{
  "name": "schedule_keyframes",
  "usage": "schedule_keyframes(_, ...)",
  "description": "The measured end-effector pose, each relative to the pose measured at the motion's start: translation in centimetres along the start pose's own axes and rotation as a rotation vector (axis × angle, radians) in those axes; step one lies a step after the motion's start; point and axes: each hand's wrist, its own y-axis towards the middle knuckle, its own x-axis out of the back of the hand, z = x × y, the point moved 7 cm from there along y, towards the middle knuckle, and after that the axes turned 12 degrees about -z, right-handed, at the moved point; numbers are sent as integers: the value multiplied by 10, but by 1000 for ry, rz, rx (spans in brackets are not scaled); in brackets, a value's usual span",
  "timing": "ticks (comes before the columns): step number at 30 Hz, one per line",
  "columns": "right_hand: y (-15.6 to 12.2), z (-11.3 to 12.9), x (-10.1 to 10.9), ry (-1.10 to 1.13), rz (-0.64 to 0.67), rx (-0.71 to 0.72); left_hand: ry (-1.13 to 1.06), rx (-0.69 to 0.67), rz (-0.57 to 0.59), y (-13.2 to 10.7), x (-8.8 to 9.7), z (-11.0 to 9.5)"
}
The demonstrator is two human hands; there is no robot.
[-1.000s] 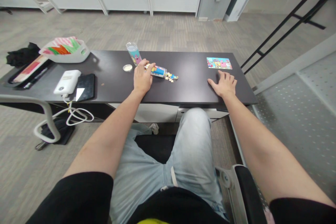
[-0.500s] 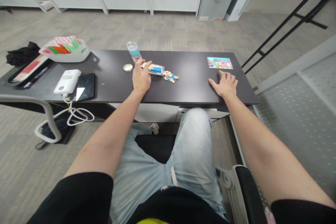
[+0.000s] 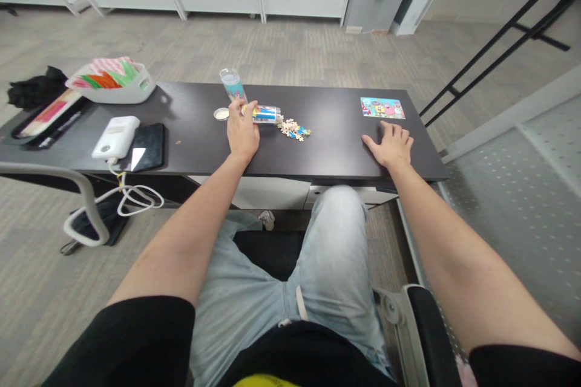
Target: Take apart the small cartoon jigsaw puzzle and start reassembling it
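My left hand [image 3: 242,130] grips a clear plastic tube [image 3: 265,113] lying on its side on the dark desk [image 3: 336,145], its mouth pointing right. Several small colourful puzzle pieces [image 3: 294,129] lie spilled just beyond the mouth. A second clear tube [image 3: 233,84] stands upright behind my left hand, and a small round lid [image 3: 221,113] lies to its left. My right hand [image 3: 391,144] rests flat on the desk near the front right, fingers spread, holding nothing. A colourful picture card [image 3: 382,107] lies a little beyond it.
At the desk's left end are a white basket of striped items [image 3: 111,81], a white device with a cable [image 3: 111,136], a black phone [image 3: 146,146] and a tray with pens [image 3: 43,121]. A chair arm [image 3: 77,193] stands at the left. My legs are under the desk.
My left hand has drawn the lying tube back to the left, away from the spilled pieces, and more pieces now lie loose on the desk. My right hand has stayed put.
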Motion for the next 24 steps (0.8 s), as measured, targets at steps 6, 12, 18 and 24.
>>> schedule_keyframes(6, 0, 0, 0, -3, 5, -6, 5, -3, 40, 0, -2, -4)
schedule_keyframes(12, 0, 0, 0, 1, 7, -2, -10, 25, 19, -1, 1, -3)
schedule_keyframes(18, 1, -1, 0, 2, 1, 4, -14, 1, 4, -1, 2, -5)
schedule_keyframes(24, 2, -2, -2, 11, -4, 15, 2, 5, 27, -2, 0, -6)
